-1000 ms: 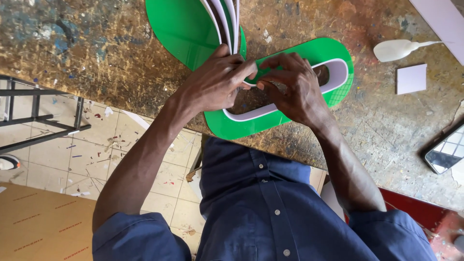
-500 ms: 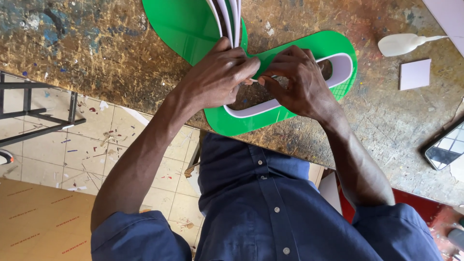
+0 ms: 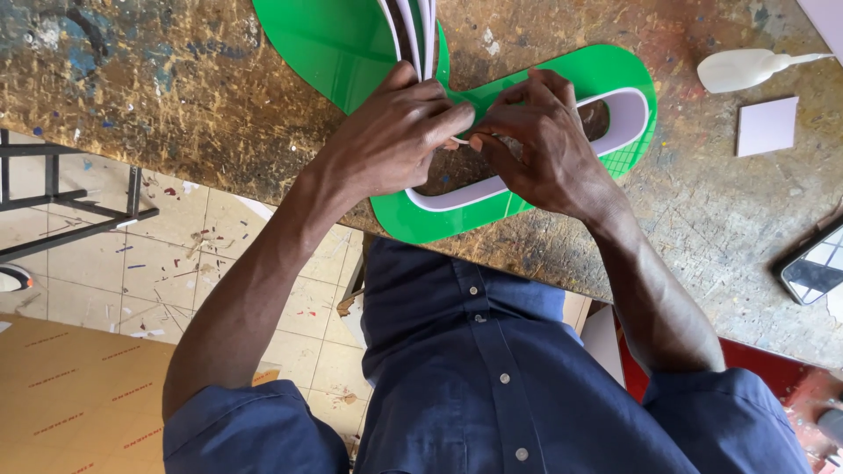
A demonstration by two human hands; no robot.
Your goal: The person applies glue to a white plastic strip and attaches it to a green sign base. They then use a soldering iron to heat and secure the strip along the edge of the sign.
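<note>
Presently, item one: a glossy green plastic letter panel [image 3: 606, 75], flat on the tabletop [image 3: 158, 96], rounded at its ends, with an elongated cut-out edged by a smooth white band [image 3: 637, 110]. It lies at the middle of the view and runs out toward 2 o'clock.

Item two: my left hand [image 3: 395, 140], knuckles up, fingers [image 3: 439, 118] curled and pinching at the inner rim of the cut-out. My right hand [image 3: 544, 145] meets it from 3 o'clock, its fingers [image 3: 514, 96] bent and pressing on the same rim, fingertips of both hands almost touching. Exactly what sits between the fingertips I cannot tell; both hands grip at the panel's edge.

Item three: at 12 o'clock, a second green sheet [image 3: 325, 39] with thin white and dark strips [image 3: 413, 31] standing on edge, curved like leaves.

Item four: the tabletop itself, rough chipboard, scarred, flecked with paint and dried glue.

Item five: at 2 o'clock, a soft whitish squeeze bottle [image 3: 746, 68] lying on its side, and just below it a small pale square piece [image 3: 767, 125]. At 4 o'clock, a dark phone [image 3: 812, 268] with a shiny screen.
</note>
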